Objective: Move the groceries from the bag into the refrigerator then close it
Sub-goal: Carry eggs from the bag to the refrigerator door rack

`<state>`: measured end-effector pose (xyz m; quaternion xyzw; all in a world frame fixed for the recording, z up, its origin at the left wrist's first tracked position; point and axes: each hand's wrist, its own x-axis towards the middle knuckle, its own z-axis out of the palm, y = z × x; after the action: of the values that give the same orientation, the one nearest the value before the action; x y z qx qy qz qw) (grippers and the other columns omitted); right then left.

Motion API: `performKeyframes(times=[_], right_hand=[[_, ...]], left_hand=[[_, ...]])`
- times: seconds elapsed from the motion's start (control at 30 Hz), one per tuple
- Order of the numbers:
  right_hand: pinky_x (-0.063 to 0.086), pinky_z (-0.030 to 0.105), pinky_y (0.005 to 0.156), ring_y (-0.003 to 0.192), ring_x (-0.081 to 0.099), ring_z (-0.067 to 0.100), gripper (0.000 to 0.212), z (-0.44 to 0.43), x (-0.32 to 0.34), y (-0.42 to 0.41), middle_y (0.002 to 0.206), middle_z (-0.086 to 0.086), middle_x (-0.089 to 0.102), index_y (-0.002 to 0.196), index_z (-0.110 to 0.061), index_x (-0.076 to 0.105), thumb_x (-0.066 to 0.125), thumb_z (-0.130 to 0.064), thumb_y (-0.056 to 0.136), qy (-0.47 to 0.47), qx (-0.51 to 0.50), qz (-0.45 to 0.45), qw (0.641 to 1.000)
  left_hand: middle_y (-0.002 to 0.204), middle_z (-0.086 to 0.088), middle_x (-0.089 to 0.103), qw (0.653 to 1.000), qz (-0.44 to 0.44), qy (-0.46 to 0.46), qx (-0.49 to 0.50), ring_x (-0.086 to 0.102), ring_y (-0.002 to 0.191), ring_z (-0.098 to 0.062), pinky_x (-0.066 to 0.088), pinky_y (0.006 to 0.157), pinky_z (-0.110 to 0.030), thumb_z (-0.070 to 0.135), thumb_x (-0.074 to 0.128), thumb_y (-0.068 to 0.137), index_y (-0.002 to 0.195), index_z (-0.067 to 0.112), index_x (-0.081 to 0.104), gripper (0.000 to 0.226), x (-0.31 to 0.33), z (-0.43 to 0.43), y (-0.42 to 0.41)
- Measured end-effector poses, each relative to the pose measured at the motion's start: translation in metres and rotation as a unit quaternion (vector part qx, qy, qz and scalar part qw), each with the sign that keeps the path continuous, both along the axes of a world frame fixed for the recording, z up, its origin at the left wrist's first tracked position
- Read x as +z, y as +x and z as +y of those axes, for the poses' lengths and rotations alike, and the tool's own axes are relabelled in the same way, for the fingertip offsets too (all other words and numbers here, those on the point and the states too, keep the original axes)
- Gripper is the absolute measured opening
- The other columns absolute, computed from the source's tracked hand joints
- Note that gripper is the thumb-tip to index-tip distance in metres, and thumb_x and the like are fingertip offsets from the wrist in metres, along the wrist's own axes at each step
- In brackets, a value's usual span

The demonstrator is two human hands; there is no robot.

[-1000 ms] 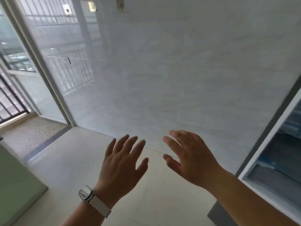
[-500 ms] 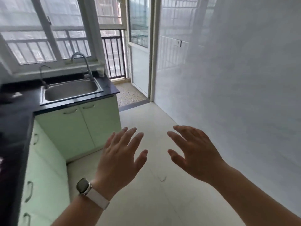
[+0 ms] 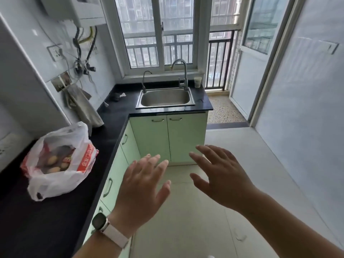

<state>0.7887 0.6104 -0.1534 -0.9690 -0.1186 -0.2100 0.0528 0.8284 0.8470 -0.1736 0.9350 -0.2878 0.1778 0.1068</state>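
A white plastic bag (image 3: pixel 61 161) with red print sits on the black counter (image 3: pixel 55 220) at the left. Its mouth is open and round brownish groceries (image 3: pixel 53 163) show inside. My left hand (image 3: pixel 141 190), with a watch on the wrist, hovers over the floor to the right of the counter edge, fingers spread, holding nothing. My right hand (image 3: pixel 221 179) is beside it, also spread and empty. Both hands are well apart from the bag. The refrigerator is out of view.
A steel sink (image 3: pixel 164 98) with two taps sits in the counter under the window. A paper cup (image 3: pixel 197 81) stands at its right. Green cabinets (image 3: pixel 167 138) run below. A cloth (image 3: pixel 81 107) hangs on the left wall. A balcony door (image 3: pixel 247 75) is at the right.
My view has swung left from the white wall and refrigerator edge to the kitchen counter, bringing the bag into sight. Both hands stay raised and spread in front of me.
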Motion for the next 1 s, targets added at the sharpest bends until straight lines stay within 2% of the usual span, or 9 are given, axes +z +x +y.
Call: performKeyframes(times=[0.17,0.33,0.47,0.73,1.0], right_hand=[[0.043,0.041,0.102,0.124,0.053,0.027,0.054,-0.039,0.003,0.060,0.133,0.006,0.059,0.131,-0.021,0.059,0.044,-0.053,0.090,0.013,0.053,0.002,0.999],[0.043,0.044,0.104,0.125,0.053,0.029,0.054,-0.069,0.007,0.115,0.135,0.007,0.058,0.133,-0.022,0.055,0.043,-0.054,0.091,0.023,0.105,0.012,0.994],[0.042,0.044,0.104,0.124,0.054,0.028,0.055,-0.070,0.005,0.150,0.134,0.006,0.059,0.134,-0.022,0.054,0.040,-0.055,0.092,0.028,0.151,0.023,0.988],[0.038,0.044,0.107,0.128,0.052,0.026,0.057,-0.013,0.005,0.199,0.136,0.002,0.057,0.138,-0.025,0.050,0.036,-0.057,0.092,0.034,0.266,0.059,0.962],[0.040,0.042,0.105,0.124,0.054,0.024,0.054,0.073,-0.010,0.250,0.133,-0.001,0.058,0.136,-0.026,0.050,0.042,-0.057,0.093,0.004,0.328,0.070,0.942]], left_hand=[[0.136,-0.004,0.059,0.998,-0.004,-0.002,0.057,0.052,0.130,-0.028,0.042,0.108,-0.054,0.046,0.044,0.093,0.134,0.024,0.049,0.047,0.011,-0.039,0.035],[0.135,-0.005,0.060,0.993,-0.020,0.013,0.114,0.053,0.129,-0.028,0.038,0.109,-0.051,0.046,0.043,0.093,0.132,0.020,0.054,0.048,0.021,-0.067,0.063],[0.132,-0.006,0.061,0.985,-0.022,0.019,0.168,0.053,0.127,-0.030,0.042,0.106,-0.056,0.046,0.045,0.092,0.129,0.019,0.057,0.047,0.022,-0.068,0.068],[0.131,-0.007,0.062,0.953,-0.005,0.033,0.301,0.054,0.125,-0.029,0.044,0.105,-0.052,0.047,0.045,0.094,0.130,0.017,0.060,0.050,0.024,-0.017,0.059],[0.135,-0.006,0.059,0.929,0.020,0.014,0.368,0.051,0.130,-0.028,0.044,0.102,-0.052,0.046,0.050,0.093,0.132,0.016,0.058,0.049,-0.006,0.058,0.082]])
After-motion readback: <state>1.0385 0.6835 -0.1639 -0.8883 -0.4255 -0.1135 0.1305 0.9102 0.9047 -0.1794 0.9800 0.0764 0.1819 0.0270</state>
